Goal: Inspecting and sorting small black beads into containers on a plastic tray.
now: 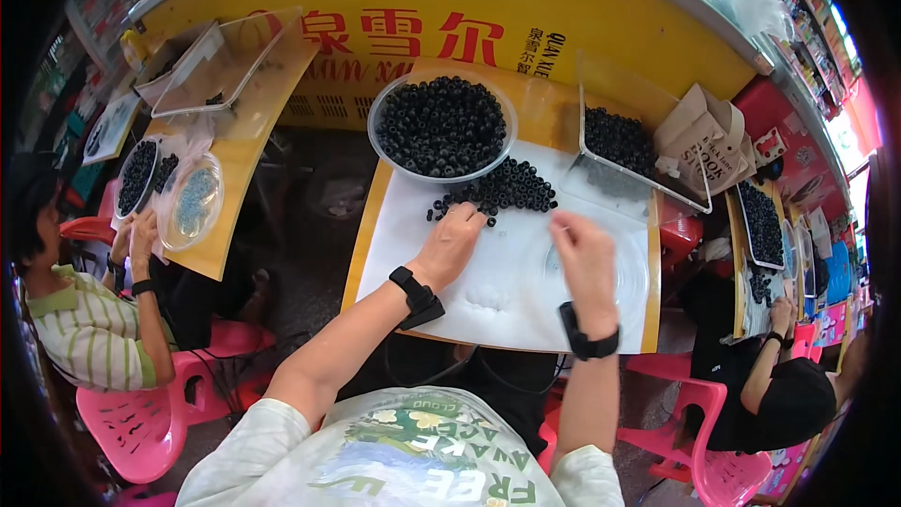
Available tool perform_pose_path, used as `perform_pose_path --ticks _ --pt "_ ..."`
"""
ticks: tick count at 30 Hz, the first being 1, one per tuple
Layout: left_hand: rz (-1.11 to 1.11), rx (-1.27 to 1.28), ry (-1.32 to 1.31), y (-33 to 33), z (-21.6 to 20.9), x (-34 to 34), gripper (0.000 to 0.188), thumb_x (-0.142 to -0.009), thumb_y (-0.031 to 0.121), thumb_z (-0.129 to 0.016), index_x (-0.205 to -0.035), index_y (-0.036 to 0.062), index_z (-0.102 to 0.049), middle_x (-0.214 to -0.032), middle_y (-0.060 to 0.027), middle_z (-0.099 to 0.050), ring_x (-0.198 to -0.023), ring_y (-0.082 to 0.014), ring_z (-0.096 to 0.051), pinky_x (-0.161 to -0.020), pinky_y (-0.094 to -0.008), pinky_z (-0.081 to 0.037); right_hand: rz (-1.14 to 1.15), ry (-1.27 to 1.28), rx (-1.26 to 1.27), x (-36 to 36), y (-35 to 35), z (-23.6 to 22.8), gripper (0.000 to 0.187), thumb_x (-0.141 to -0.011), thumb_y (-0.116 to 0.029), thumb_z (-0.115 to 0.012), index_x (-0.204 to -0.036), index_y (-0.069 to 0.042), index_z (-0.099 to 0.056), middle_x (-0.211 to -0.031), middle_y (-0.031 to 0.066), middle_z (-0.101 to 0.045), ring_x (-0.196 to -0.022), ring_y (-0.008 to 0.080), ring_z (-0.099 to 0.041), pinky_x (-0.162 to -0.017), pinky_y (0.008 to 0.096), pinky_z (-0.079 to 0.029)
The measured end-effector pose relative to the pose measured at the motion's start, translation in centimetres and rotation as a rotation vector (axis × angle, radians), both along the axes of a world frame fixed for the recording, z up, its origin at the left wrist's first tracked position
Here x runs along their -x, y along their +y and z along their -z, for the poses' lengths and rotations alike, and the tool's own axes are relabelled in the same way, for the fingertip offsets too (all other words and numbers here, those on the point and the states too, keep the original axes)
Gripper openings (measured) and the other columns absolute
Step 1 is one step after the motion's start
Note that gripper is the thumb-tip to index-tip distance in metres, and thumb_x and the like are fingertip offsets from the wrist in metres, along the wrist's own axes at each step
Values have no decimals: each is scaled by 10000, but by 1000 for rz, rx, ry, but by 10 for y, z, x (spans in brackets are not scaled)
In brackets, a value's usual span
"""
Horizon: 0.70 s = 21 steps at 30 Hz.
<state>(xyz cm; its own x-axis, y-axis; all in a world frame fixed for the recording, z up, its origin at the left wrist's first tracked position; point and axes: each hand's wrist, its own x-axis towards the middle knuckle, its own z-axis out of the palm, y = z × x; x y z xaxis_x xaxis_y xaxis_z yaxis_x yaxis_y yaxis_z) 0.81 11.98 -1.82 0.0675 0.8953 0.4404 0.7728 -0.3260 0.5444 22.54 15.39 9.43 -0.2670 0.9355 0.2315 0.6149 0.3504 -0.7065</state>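
A loose pile of small round black pieces [516, 186], some showing a hole, lies on a white sheet [450, 314] that covers my table. My left hand [450, 246] rests at the pile's near edge, fingers drawn together against the pieces; what they pinch is hidden. Over the right part of the sheet my right hand [586, 258] is curled closed and slightly blurred, and I cannot make out anything in it. Beside and partly beneath it sits a clear shallow round dish [631, 274]. Behind the pile stands a clear round tub [378, 136] heaped with the same black pieces.
At the table's back right is a clear rectangular bin [648, 186] of black pieces, beside a paper bag [706, 136]. A yellow panel [638, 19] borders the far side. People [84, 310] sit at side tables left and right, on pink chairs [141, 427].
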Motion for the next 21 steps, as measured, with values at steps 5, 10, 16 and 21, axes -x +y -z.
perform_pose_path --ticks 5,10,16,21 --pt "-20 219 -350 -16 -23 0 242 -877 -38 -651 -1119 -34 -659 -994 -110 -652 -922 -242 -648 -825 -349 -537 -2 -54 -93 42 -6 88 182 -896 -84 -678 -1028 31 -728 -926 212 -703 -810 362 -684 -744 415 -547" --pt "23 748 -1650 -48 -30 16 240 -983 40 -627 -1217 -15 -632 -1119 -92 -670 -926 -139 -655 -842 -257 -566 104 -148 -169 61 -10 92 174 -929 -65 -639 -1039 43 -720 -894 205 -674 -821 380 -670 -761 436 -538" --pt "109 826 -1997 -85 -37 25 285 -993 39 -615 -1270 -24 -587 -1189 -138 -661 -1031 -159 -674 -942 -242 -583 -80 337 223 65 -46 47 168 -958 -89 -662 -1082 -17 -749 -863 96 -674 -687 148 -599 -644 277 -477" --pt "99 781 -1978 -95 -36 19 273 -973 41 -652 -1235 -17 -609 -1156 -127 -677 -1039 -162 -683 -940 -243 -588 -146 419 306 65 -65 43 170 -933 -71 -690 -1077 -11 -756 -900 72 -702 -712 100 -604 -650 241 -476"
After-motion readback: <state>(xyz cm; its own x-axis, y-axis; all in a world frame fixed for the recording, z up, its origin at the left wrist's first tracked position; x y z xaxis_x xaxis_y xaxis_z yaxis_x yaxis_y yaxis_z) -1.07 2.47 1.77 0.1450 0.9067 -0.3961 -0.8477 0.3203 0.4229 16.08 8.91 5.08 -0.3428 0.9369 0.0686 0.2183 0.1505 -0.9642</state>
